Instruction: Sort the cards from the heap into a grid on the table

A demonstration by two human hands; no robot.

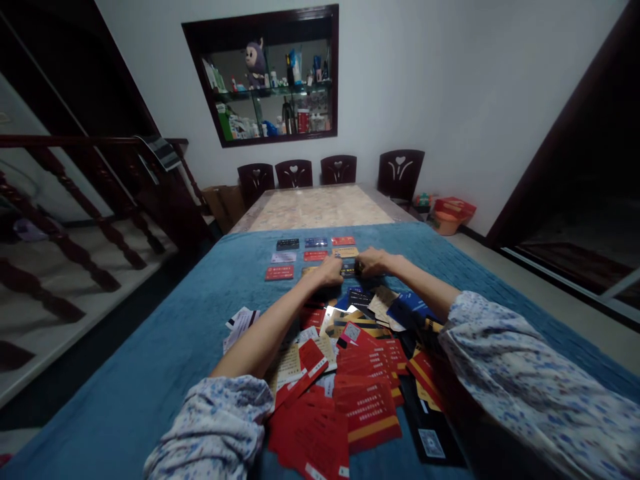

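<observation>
A black card [349, 269] lies at the near right corner of a grid of cards on the blue cloth. My left hand [330, 272] is closed at its left edge, and my right hand [371, 262] pinches it from the right. The fingertips are small and partly hidden. Under my left wrist a gold card [309, 271] is mostly covered. Around it lie a red card [279, 273], another red card [315, 256], a tan card [346, 253] and a white card [283, 257]. Below my hands spreads a loose heap of red cards [367, 407], with gold, blue and black ones mixed in.
The blue cloth [165, 360] covers the near part of a long table with a stone-patterned top [325, 208]. Several dark chairs [339, 170] stand at its far end. A wooden railing [65, 173] runs along the left; an orange basin [445, 223] sits on the floor at right.
</observation>
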